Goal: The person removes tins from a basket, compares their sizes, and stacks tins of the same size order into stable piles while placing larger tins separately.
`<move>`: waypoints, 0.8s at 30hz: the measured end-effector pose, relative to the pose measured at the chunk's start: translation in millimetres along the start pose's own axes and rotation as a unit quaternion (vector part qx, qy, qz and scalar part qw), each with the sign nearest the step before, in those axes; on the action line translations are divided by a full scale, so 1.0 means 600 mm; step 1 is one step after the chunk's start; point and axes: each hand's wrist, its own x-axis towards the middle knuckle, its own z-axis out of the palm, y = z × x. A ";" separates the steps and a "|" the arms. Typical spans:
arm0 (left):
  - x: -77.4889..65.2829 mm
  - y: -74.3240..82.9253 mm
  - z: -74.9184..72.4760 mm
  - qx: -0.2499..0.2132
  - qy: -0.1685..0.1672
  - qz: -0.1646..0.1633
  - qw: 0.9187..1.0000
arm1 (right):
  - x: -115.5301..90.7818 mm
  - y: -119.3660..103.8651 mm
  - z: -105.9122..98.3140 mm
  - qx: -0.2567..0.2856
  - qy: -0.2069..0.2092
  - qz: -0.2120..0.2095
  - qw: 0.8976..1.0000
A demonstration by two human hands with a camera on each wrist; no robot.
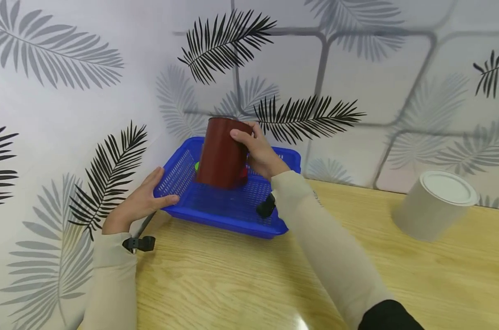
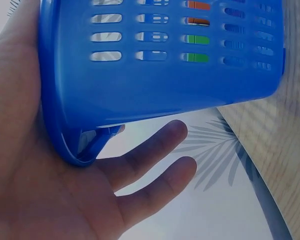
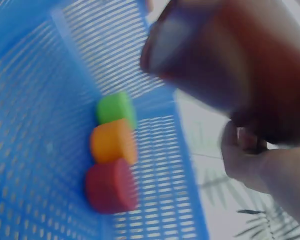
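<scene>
My right hand (image 1: pixel 257 149) grips a dark red cylindrical container (image 1: pixel 222 153) near its upper end, thumb on the near side. The container stands tilted over the blue plastic basket (image 1: pixel 229 220). In the right wrist view a green block (image 3: pixel 115 109), an orange cylinder (image 3: pixel 112 142) and a red cylinder (image 3: pixel 110 187) lie in a row along the basket's wall. My left hand (image 1: pixel 135 201) holds the basket's left end at the rim, its thumb over the near corner. Two of its fingers (image 2: pixel 160 182) extend free beyond the rim in the left wrist view.
A pale grey can (image 1: pixel 435 206) with a white lid stands on the wooden table (image 1: pixel 216 284) to the right. Behind the basket and along the left runs a wall covering (image 1: pixel 274 68) with leaf patterns.
</scene>
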 end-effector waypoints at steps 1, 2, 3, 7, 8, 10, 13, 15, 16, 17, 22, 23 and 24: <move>0.001 0.001 -0.001 0.000 0.001 -0.002 1.000 | -0.003 -0.011 -0.005 0.012 -0.001 -0.009 1.000; 0.001 0.002 -0.001 0.000 0.001 -0.004 1.000 | -0.008 -0.023 -0.010 0.022 -0.003 -0.019 1.000; 0.002 0.002 -0.001 0.000 0.002 -0.005 1.000 | -0.012 -0.035 -0.015 0.032 -0.004 -0.030 0.999; 0.003 0.002 0.002 -0.003 0.003 -0.011 1.000 | -0.045 -0.076 -0.042 0.026 0.000 -0.054 0.998; 0.003 0.002 0.003 -0.002 0.003 -0.012 1.000 | -0.057 -0.084 -0.051 0.019 0.001 -0.054 0.998; 0.002 0.002 0.005 -0.004 0.001 -0.013 1.000 | -0.084 -0.095 -0.070 0.005 0.003 -0.057 0.998; 0.002 0.002 0.005 -0.009 0.000 -0.013 1.000 | -0.129 -0.105 -0.101 -0.003 0.007 -0.079 0.997; 0.003 0.002 0.003 -0.007 0.000 -0.010 1.000 | -0.156 -0.108 -0.120 -0.010 0.020 -0.106 0.994; 0.004 0.002 0.003 -0.006 0.001 -0.009 1.000 | -0.169 -0.109 -0.129 -0.016 0.028 -0.122 0.992; 0.005 0.002 0.002 -0.005 0.002 -0.008 1.000 | -0.183 -0.109 -0.138 -0.024 0.037 -0.135 0.990; 0.007 0.000 0.004 0.002 0.001 -0.002 1.000 | -0.244 -0.108 -0.168 -0.110 0.077 -0.172 0.976; 0.006 0.000 0.005 0.000 0.000 -0.003 1.000 | -0.253 -0.108 -0.169 -0.132 0.080 -0.174 0.973; 0.005 -0.001 0.006 -0.001 0.000 -0.003 1.000 | -0.261 -0.108 -0.170 -0.156 0.082 -0.177 0.968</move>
